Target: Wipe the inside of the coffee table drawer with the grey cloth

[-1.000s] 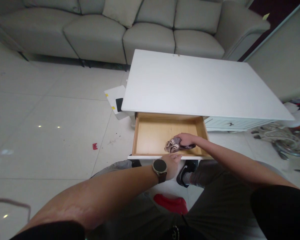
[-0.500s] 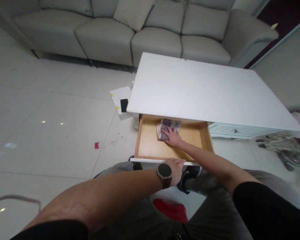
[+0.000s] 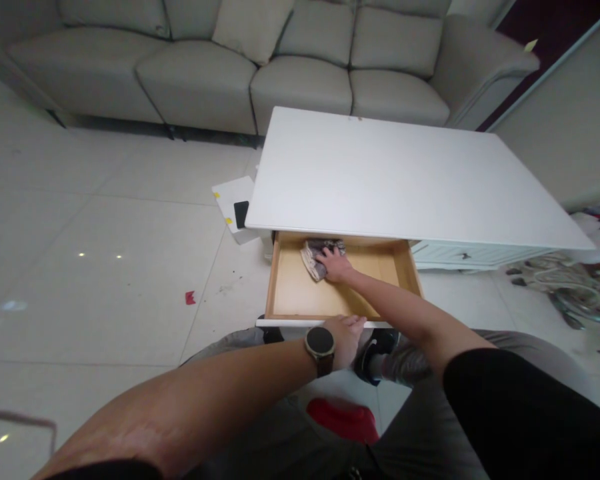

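Note:
A drawer (image 3: 293,293) with a light wood inside stands pulled out from a white coffee table (image 3: 405,180). Inside it, toward the back left, lies a folded grey-brown patterned cloth (image 3: 312,259). My right hand (image 3: 336,264) grips the cloth from above, fingers over it, pressing it on the drawer bottom. My left hand (image 3: 347,337), with a round dark watch on its wrist, is closed over the top edge of the white drawer front; its thumb side is partly hidden.
A grey sofa (image 3: 300,87) runs behind the table. On the tiled floor to the left are a white box (image 3: 225,193) with a black phone-like object (image 3: 241,215) and a red scrap (image 3: 190,298). A red thing (image 3: 343,419) is between my legs; clutter (image 3: 570,280) lies right.
My right hand has slid the cloth a little to the left in the drawer, and the cloth looks more bunched. My left hand keeps its place on the drawer front. The view has shifted slightly.

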The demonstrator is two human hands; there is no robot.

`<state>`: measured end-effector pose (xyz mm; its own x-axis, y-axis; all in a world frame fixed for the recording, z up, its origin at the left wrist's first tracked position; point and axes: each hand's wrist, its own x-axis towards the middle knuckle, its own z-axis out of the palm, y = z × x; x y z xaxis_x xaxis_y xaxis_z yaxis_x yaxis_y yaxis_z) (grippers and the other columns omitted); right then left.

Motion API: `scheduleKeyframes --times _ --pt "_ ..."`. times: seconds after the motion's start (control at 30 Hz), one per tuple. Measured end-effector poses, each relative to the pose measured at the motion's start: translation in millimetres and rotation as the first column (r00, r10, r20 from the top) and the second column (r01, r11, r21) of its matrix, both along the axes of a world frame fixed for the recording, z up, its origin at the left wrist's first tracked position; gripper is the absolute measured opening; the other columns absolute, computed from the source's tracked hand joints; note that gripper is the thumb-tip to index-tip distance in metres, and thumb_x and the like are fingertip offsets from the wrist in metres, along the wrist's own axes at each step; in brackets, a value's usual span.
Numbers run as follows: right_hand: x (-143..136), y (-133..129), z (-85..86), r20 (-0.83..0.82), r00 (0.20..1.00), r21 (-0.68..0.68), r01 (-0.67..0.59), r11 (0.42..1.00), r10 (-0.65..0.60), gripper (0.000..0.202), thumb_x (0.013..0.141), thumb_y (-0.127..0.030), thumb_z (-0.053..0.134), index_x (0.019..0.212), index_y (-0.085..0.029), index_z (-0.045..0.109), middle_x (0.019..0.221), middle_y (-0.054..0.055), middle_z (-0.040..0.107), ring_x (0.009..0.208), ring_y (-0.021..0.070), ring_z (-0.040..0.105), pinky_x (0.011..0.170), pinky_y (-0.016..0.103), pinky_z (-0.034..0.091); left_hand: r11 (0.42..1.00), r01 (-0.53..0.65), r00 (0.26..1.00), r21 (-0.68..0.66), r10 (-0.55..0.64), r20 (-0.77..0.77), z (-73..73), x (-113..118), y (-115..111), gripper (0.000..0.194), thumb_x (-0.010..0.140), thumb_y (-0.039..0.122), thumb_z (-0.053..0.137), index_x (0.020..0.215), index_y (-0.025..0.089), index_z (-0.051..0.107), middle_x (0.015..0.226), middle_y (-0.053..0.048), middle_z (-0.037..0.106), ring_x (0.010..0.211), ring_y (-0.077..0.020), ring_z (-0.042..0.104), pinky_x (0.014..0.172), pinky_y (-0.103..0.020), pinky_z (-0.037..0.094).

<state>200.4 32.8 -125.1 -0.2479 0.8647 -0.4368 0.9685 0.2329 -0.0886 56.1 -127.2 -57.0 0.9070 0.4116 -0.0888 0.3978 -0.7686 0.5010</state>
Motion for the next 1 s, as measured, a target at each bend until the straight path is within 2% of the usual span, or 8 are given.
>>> scheduleKeyframes --times 0.1,0.2,0.27,0.33,0.5,0.7,0.83,1.0 --pt "79 -20 0.6 0.121 0.983 -0.003 0.141 0.99 -0.139 0.078 0.08 -0.031 0.066 0.154 -0.029 0.041 0.163 0.018 0.029 0.144 0.0518 0.026 0.104 0.067 0.039 1.0 -0.011 1.0 -0.025 0.01 -0.01 2.3 0 1 0.045 0.103 0.017 0.037 0.145 0.013 0.053 0.15 -0.008 0.059 0.139 -0.0186 0.054 0.115 -0.034 0.044" --pt "147 -45 -0.8 0.232 0.934 -0.028 0.287 0.958 -0.273 0.086 0.079 -0.038 0.069 0.157 -0.025 0.037 0.163 0.023 0.026 0.144 0.0545 0.026 0.104 0.068 0.039 1.0 -0.023 1.0 -0.017 0.023 -0.018 0.7 0 1 0.045 0.104 0.017 0.036 0.144 0.013 0.054 0.149 -0.007 0.059 0.138 -0.0188 0.054 0.114 -0.035 0.045" --pt "175 -61 -2.1 0.215 0.957 -0.09 0.22 0.971 -0.197 0.093 0.075 -0.046 0.073 0.158 -0.024 0.036 0.163 0.023 0.026 0.146 0.0558 0.023 0.107 0.067 0.036 1.0 -0.013 1.0 0.0 0.013 -0.023 -4.0 -1 -1 0.044 0.103 0.017 0.037 0.144 0.016 0.054 0.151 -0.006 0.058 0.14 -0.0189 0.053 0.114 -0.036 0.045" --pt "187 -76 -3.2 0.18 0.975 -0.181 0.16 0.97 -0.127 0.102 0.069 -0.051 0.078 0.158 -0.024 0.038 0.163 0.023 0.025 0.147 0.0566 0.022 0.11 0.066 0.033 1.0 0.007 1.0 0.014 -0.006 -0.03 -9.7 -1 -2 0.044 0.103 0.017 0.039 0.144 0.017 0.055 0.153 -0.006 0.055 0.142 -0.019 0.051 0.115 -0.038 0.045" --pt "179 -101 -3.8 0.127 0.992 -0.32 0.049 0.946 -0.008 0.106 0.058 -0.049 0.084 0.154 -0.024 0.045 0.161 0.024 0.029 0.144 0.0556 0.031 0.111 0.063 0.034 0.999 0.049 0.996 0.02 -0.047 -0.069 -16.0 0 -2 0.046 0.101 0.014 0.043 0.146 0.015 0.053 0.157 -0.009 0.05 0.146 -0.0199 0.045 0.118 -0.037 0.041" --pt "162 -99 0.6 0.095 0.993 -0.227 -0.043 0.973 0.066 0.082 0.069 -0.045 0.079 0.145 -0.025 0.054 0.151 0.022 0.042 0.133 0.048 0.046 0.103 0.057 0.043 0.999 0.044 0.992 -0.01 -0.045 -0.121 -13.7 6 2 0.051 0.099 0.014 0.045 0.149 0.019 0.051 0.155 -0.011 0.052 0.144 -0.0224 0.049 0.118 -0.044 0.04" --pt "126 -82 1.3 0.091 0.986 -0.207 -0.118 0.971 0.139 0.082 0.073 -0.049 0.077 0.146 -0.025 0.051 0.151 0.023 0.04 0.133 0.0485 0.044 0.101 0.057 0.044 0.998 0.055 0.991 -0.024 -0.058 -0.124 -13.9 8 4 0.054 0.096 0.013 0.046 0.149 0.019 0.052 0.156 -0.011 0.052 0.143 -0.025 0.049 0.117 -0.046 0.043" --pt "55 -49 -1.5 0.016 0.976 -0.157 -0.211 0.965 0.216 0.079 0.074 -0.05 0.076 0.145 -0.028 0.05 0.15 0.019 0.04 0.135 0.0471 0.041 0.1 0.056 0.046 0.994 0.068 0.98 -0.085 -0.082 -0.179 -18.9 15 6 0.053 0.093 0.011 0.053 0.145 0.02 0.058 0.16 -0.008 0.047 0.146 -0.0263 0.046 0.119 -0.046 0.04"
